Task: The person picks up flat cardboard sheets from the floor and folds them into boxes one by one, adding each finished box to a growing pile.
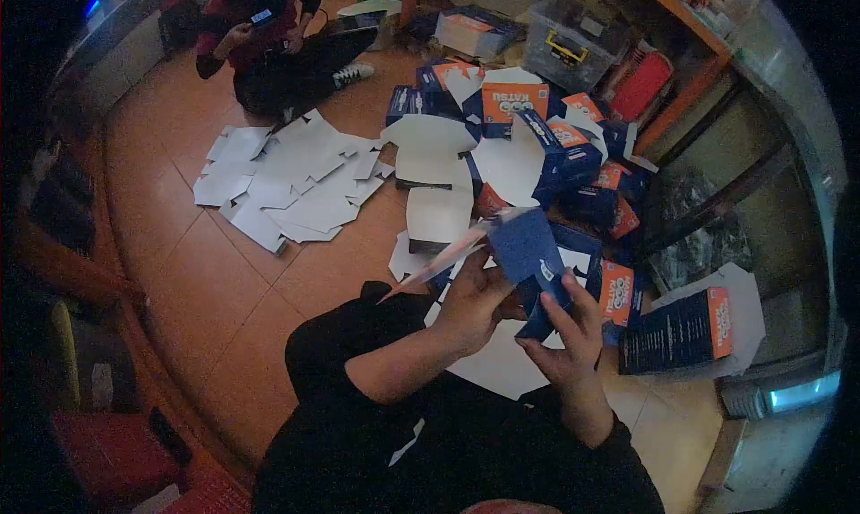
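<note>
Both of my hands are on a dark blue cardboard box (527, 245), partly folded, above my lap. My left hand (475, 308) grips its near left side, where an orange and white flap sticks out to the left. At the lower right, my right hand (573, 335) has its thumb and fingers closed on a small blue end flap. The inside of the box is hidden from me. White card (488, 366) lies across my lap under the hands.
Flat white card blanks (296, 178) lie heaped on the tiled floor at left. Several blue and orange boxes (515, 106) are piled ahead, with another box (676, 335) at right. A clear plastic bin (573, 43) stands behind. Another person (269, 48) sits at the upper left.
</note>
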Demonstrator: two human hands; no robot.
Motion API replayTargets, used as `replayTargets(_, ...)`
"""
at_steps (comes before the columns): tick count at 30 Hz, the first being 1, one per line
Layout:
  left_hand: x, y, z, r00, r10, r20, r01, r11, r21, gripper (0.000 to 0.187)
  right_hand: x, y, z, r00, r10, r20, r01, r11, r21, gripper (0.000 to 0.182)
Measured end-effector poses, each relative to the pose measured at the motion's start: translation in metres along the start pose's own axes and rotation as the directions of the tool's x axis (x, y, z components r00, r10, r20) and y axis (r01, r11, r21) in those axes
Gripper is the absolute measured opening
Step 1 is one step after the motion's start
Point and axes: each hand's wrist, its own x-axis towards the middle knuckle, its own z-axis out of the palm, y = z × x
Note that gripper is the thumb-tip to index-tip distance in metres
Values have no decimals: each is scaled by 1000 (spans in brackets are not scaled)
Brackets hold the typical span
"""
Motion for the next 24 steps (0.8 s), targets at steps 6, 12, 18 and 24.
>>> replayTargets(6, 10, -9, -23, 942, 263, 209, -333, 810, 483, 41, 4, 10, -2, 999, -15, -36, 18, 996, 84, 34)
replayTargets(12, 20, -36, -50, 962, 119, 244, -256, 698, 669, 40, 8, 15, 11, 997, 65, 28, -61, 989, -134, 35)
replayTargets(18, 18, -32, -29, 946, 213, 243, -303, 849, 433, 44, 16, 25, 19, 999, 16, -36, -25, 965, -260, 38)
replayTargets(24, 11, 17, -12, 861, -105, 498, -166, 867, 470, 39, 38, 71, -11, 908, -156, -389, -24, 907, -421, 53)
